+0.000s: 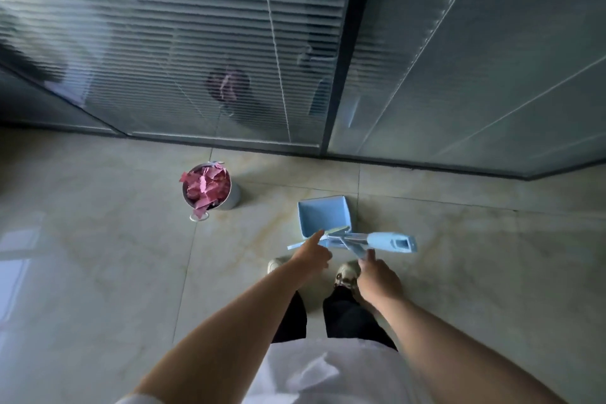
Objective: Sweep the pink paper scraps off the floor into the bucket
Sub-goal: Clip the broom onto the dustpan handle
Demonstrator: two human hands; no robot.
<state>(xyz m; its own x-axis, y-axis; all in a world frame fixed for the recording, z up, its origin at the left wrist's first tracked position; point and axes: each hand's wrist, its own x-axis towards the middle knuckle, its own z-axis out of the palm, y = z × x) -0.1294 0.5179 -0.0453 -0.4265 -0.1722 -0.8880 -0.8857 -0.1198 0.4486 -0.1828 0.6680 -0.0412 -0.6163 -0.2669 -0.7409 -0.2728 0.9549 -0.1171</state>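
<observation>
Now my left hand [311,254] points one finger at the dustpan [323,215], my right hand [377,275] pinches the brush [390,241], and the scraps [206,185] sit in the far-left bucket [229,198], so I think sweeping's done.

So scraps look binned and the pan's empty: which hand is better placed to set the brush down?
Probably the right hand: its fingers reach up to the blue brush by the handle, low over the floor. The left hand only touches the dustpan edge, nearer the bucket.
</observation>
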